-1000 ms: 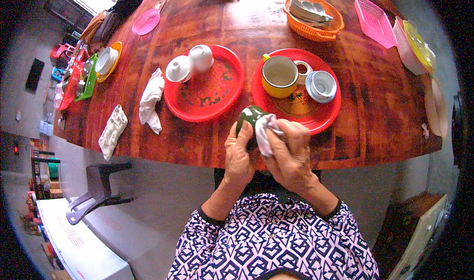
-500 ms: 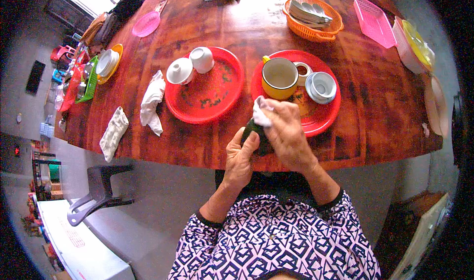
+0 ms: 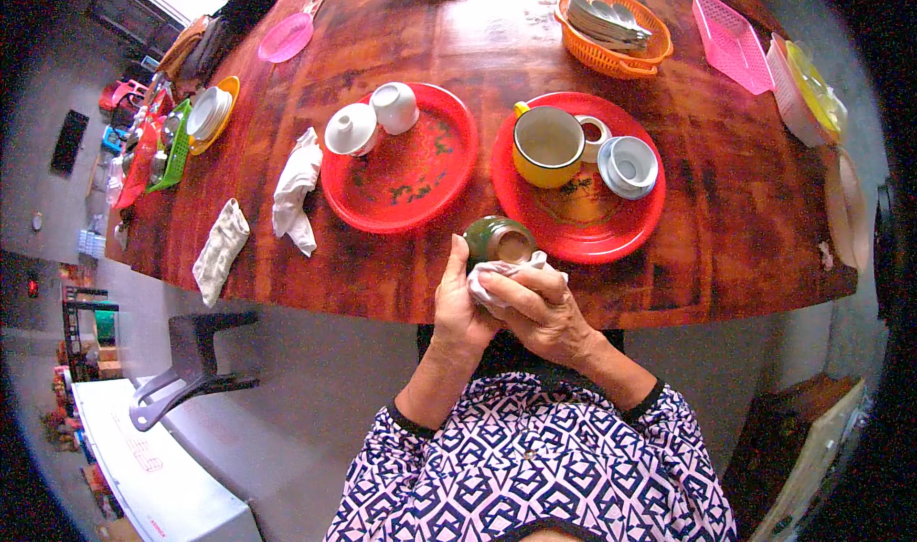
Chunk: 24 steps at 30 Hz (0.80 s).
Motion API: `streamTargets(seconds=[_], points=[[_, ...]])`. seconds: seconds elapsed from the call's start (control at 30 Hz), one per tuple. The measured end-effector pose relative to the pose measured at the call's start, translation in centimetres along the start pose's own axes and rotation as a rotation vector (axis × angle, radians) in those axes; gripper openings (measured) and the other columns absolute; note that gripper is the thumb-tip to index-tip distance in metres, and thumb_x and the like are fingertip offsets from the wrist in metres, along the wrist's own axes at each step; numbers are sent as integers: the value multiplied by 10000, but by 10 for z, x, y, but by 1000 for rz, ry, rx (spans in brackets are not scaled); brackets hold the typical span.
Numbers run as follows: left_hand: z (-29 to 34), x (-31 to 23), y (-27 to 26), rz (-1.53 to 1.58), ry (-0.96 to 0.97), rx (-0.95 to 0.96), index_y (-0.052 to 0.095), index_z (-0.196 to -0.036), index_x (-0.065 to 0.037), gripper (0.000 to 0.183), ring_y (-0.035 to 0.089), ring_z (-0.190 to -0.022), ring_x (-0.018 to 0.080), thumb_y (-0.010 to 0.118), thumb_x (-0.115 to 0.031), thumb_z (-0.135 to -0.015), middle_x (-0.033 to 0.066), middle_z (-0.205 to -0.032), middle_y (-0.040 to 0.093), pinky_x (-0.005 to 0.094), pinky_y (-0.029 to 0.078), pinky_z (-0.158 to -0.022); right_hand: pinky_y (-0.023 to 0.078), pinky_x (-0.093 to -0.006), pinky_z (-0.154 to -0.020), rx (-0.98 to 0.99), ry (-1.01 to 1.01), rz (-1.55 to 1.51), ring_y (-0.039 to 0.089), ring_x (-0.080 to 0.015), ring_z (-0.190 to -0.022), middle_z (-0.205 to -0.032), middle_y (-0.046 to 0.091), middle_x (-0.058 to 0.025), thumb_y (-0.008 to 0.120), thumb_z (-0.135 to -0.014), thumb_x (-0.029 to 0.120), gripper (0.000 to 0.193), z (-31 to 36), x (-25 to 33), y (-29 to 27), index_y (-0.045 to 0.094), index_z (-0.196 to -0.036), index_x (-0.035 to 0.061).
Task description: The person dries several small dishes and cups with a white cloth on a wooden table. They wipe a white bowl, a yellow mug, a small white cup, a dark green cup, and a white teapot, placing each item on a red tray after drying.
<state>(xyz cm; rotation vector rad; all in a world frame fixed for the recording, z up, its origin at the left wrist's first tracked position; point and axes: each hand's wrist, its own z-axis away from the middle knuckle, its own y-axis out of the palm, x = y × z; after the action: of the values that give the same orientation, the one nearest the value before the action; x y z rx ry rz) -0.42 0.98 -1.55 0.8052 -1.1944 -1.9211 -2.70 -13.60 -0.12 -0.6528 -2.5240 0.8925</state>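
Note:
Just over the table's near edge, my left hand [image 3: 458, 298] holds a dark green cup [image 3: 489, 236], its pale round base turned toward the far right. My right hand [image 3: 543, 313] is closed on a white cloth [image 3: 489, 284] and presses it against the near side of the cup. Beyond the cup is a round red tray [image 3: 597, 244] with a yellow mug [image 3: 546, 168], a small white cup [image 3: 594, 129] and a white cup-like piece [image 3: 630, 168]. A second red tray [image 3: 401, 215], to the left, bears a white knobbed piece [image 3: 351, 131] and a white cup [image 3: 394, 108].
Two crumpled white cloths [image 3: 298, 193] [image 3: 222, 254] lie left of the trays. At the far right stand an orange basket [image 3: 621, 63] of spoons and a pink basket [image 3: 731, 41]. White dishes on a yellow plate [image 3: 229, 88] sit far left. A dark chair [image 3: 196, 365] stands beside the table.
The green cup has been turned, so its base now shows. My right hand and the cloth have moved down from the cup's top to its near side.

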Motion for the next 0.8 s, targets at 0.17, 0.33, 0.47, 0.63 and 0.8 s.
streamTargets(seconds=[0.17,0.33,0.47,0.63,0.8], points=[[-1,-6,3,23,57,30,520,-1240,-43,544,573,-1088,332,418,-489,-946,159,-1199,594,511,436,-964,499,-358,-800,-156,172,-255,565,-258,-985,-1107,599,-84,707,-734,50,236,13,-4,-11,658,-961,17],[1,-3,4,77,19,107,510,-1240,-47,542,529,-1158,297,425,-492,-943,145,-1250,560,470,415,-1007,440,-420,-879,-277,458,-100,536,-309,-1027,-1202,529,-171,655,-752,19,366,3,1,-18,618,-1115,-1],[-3,11,14,128,-19,208,521,-1229,-44,535,544,-1137,256,423,-488,-947,120,-1235,574,446,406,-1014,410,-436,-897,-333,434,60,519,-338,-1038,-1181,562,-180,638,-781,22,368,-4,11,8,611,-1148,-1],[6,14,27,-88,91,20,514,-1230,-41,510,569,-1108,224,407,-463,-963,101,-1197,593,421,437,-994,379,-391,-961,-361,604,-255,507,-304,-1111,-1189,568,-156,528,-908,121,286,-17,-18,3,576,-1160,-7],[9,19,29,-283,199,6,514,-1223,-30,534,611,-1035,253,428,-479,-948,139,-1154,613,436,476,-944,495,-272,-730,-442,1321,-1294,618,-121,-806,-947,648,-45,444,-970,260,321,-28,-16,-10,580,-1132,19]])
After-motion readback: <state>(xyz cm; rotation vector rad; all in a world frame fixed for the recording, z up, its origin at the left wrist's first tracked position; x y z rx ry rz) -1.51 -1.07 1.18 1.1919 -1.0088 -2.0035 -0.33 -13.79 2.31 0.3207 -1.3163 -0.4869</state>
